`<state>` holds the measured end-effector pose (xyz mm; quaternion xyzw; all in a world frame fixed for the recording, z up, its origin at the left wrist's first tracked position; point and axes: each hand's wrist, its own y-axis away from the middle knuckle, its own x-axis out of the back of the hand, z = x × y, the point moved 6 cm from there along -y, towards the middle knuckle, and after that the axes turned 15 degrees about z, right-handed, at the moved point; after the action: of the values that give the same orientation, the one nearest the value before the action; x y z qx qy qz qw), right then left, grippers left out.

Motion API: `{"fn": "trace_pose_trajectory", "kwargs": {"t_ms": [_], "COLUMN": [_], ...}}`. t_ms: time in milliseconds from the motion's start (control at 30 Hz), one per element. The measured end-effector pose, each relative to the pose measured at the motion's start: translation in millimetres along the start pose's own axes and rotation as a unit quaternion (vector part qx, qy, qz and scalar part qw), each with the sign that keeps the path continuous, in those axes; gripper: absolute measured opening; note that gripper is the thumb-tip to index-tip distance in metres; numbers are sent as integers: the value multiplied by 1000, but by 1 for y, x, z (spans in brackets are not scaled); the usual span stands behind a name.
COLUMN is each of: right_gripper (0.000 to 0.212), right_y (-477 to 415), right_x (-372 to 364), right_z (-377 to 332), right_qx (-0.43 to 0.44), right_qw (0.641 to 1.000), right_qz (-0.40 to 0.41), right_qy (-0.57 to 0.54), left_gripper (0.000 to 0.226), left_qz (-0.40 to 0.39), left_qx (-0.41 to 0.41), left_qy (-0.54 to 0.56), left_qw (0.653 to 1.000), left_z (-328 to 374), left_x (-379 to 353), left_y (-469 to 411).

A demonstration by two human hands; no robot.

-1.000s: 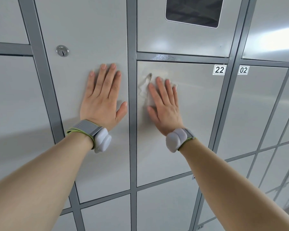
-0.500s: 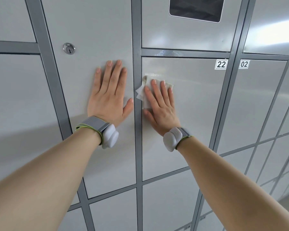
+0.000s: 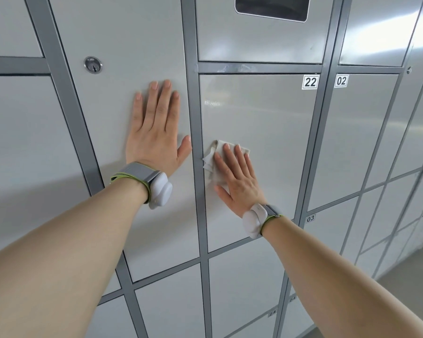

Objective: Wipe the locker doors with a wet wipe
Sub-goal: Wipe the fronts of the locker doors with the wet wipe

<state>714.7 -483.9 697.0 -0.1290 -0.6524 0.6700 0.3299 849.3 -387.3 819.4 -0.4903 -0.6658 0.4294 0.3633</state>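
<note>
Head view: right hand (image 3: 239, 184) flat, fingers (image 3: 231, 159) up-left, presses crumpled wet wipe (image 3: 209, 163), axis unclear, onto door 22 (image 3: 266, 113); left hand (image 3: 154, 135) flat.

Door 22 (image 3: 266, 113) is pale grey, its frame (image 3: 193, 106) a darker grey (the label (image 3: 310, 81) white, black digits). The wet wipe (image 3: 220, 146) on it is off-white; the wristbands (image 3: 137, 170) beside it grey, lime-edged.

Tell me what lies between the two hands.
Head view: the vertical grey frame strip, plus an edge of the wet wipe poking out beside the right hand.
</note>
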Motion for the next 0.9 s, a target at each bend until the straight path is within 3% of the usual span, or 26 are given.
{"fn": "trace_pose_trajectory", "kwargs": {"t_ms": [433, 900], "right_gripper": [66, 58], "right_y": [-52, -23], "right_x": [11, -7], "right_z": [25, 0], "right_qx": [-141, 64], "right_qw": [989, 997], "right_qz": [44, 33], "right_qy": [-22, -30], "left_gripper": [70, 67], "left_qz": [-2, 13], "left_qx": [0, -1], "left_qy": [-29, -51], "left_qw": [1000, 999], "left_z": [0, 0], "left_x": [-3, -3], "left_y": [1, 1]}}
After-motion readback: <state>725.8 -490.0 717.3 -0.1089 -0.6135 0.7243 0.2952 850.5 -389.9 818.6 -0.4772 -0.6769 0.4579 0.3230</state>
